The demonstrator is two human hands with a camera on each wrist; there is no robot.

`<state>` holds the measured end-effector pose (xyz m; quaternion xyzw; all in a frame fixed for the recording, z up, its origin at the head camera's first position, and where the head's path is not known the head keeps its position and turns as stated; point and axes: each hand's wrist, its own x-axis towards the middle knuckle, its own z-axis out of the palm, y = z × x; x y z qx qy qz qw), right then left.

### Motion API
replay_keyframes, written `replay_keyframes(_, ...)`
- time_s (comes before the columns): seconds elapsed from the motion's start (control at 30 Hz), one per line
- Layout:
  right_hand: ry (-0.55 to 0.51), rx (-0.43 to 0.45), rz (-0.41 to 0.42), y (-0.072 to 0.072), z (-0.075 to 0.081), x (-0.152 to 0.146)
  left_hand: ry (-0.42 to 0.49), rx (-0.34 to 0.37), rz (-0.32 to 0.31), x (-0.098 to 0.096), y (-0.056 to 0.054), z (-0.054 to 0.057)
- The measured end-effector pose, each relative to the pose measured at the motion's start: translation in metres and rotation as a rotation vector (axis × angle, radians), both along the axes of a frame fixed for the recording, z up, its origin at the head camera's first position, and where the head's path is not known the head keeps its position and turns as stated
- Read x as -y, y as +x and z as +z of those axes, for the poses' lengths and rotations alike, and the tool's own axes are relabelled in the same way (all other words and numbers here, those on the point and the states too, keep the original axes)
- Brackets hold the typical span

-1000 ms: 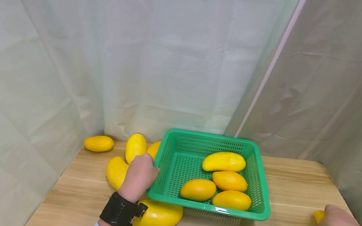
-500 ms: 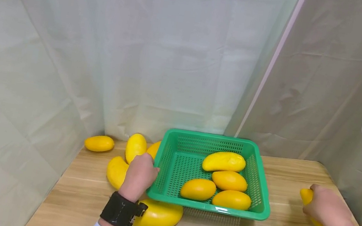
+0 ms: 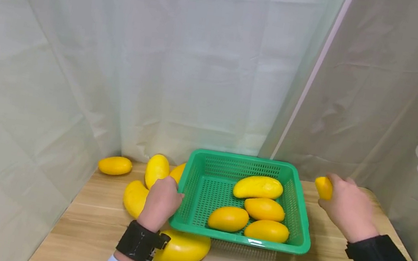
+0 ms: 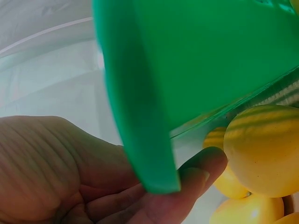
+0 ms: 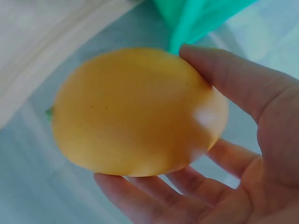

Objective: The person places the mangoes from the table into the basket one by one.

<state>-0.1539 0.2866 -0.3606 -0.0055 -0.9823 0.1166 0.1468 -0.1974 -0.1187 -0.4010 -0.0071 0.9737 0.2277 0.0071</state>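
Observation:
A green plastic basket [image 3: 277, 246] with perforated walls stands mid-table, with several yellow mangoes [image 3: 265, 209] lying in its right and front parts. My left hand [image 3: 162, 200] grips the basket's left rim; in the left wrist view, fingers [image 4: 205, 168] curl round the green rim [image 4: 145, 116]. To the right of the basket, above the table, my right hand [image 3: 347, 207] holds another mango [image 3: 323, 188]. The right wrist view shows that mango [image 5: 140, 112] between thumb and fingers, with a small green stem spot at one end.
Left of the basket lie several loose mangoes [image 3: 114, 165], partly behind my left hand. A larger one [image 3: 183, 250] rests by the basket's front left corner. Pale curtains [image 3: 218, 68] enclose the wooden table [image 3: 80, 228] at the back and sides.
My right hand has lifted the mango off the right side of the table and carried it left and back, closer to the basket. The left hand and the basket stay put.

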Motion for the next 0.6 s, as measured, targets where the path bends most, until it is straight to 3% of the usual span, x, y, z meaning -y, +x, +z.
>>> replay_keyframes(0.27, -0.037, -0.112, 0.118, -0.019, 0.011, 0.048, 0.039, 0.029, 0.014, 0.001, 0.001, 0.0)
replay_keyframes(0.6, -0.058, -0.032, 0.324, -0.04, 0.011, 0.109, 0.047, 0.015, 0.009, 0.001, 0.0, -0.002)
